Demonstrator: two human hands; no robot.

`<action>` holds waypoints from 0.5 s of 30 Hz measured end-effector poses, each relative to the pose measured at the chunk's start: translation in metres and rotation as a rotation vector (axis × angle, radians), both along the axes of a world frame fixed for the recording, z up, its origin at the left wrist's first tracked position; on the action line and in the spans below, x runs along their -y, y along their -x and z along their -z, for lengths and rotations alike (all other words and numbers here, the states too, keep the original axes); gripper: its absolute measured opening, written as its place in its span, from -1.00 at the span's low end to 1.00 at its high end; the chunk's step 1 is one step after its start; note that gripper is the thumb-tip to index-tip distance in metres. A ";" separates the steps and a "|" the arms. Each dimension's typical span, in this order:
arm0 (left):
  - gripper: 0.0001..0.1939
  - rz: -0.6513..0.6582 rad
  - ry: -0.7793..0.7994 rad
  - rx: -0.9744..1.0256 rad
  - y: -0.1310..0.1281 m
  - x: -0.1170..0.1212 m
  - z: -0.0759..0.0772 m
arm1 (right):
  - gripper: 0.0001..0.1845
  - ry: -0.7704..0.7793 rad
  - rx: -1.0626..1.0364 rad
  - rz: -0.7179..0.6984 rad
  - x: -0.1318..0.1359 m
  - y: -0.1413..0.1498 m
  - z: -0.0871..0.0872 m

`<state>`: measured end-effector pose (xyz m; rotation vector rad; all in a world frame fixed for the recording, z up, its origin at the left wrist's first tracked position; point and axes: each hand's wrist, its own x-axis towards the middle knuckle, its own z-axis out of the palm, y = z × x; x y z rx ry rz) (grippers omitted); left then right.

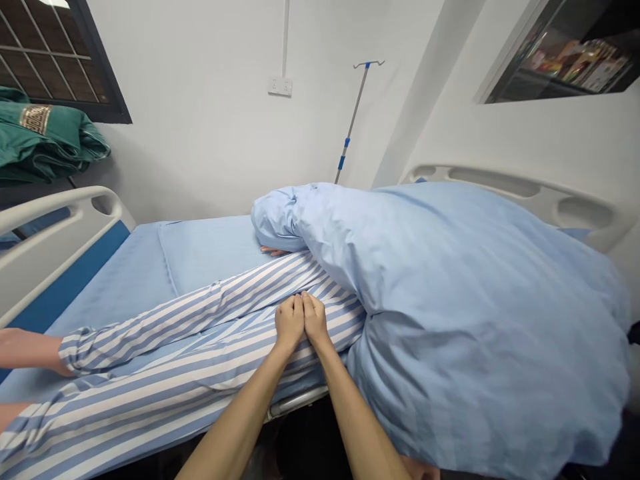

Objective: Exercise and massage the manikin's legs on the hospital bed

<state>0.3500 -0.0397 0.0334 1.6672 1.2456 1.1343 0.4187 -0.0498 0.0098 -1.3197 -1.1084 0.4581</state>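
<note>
My left hand (290,321) and my right hand (315,316) are side by side, closed, thumbs meeting. They rest at the upper thigh of blue-and-white striped trousers (175,360). Their curled fingers face down, so I cannot see whether any cloth is gripped. The trousers are on a figure lying on the bed; whether it is a person or a manikin I cannot tell. A bare ankle (33,350) shows at the left. Over the upper body spreads a puffy light blue quilt (450,300), hiding it. Fingertips of the figure (273,251) peek out from under the quilt's far edge.
The bed has a white and blue end board (60,267) at left and a pale headboard (525,190) at right. A metal rail (297,402) runs along the near side. Behind stands an IV pole (354,120). Green folded cloth (50,143) lies beneath the window.
</note>
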 end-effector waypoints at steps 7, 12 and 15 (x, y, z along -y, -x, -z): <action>-0.58 0.076 -0.094 0.078 -0.011 0.000 -0.027 | -0.60 0.029 -0.029 0.043 0.001 -0.004 -0.001; -0.59 0.020 -0.020 -0.030 -0.004 -0.008 0.013 | -0.59 0.004 -0.077 0.040 -0.001 0.000 0.002; -0.58 -0.001 -0.037 -0.040 -0.003 -0.009 0.023 | -0.59 0.008 -0.068 0.035 -0.002 0.000 0.001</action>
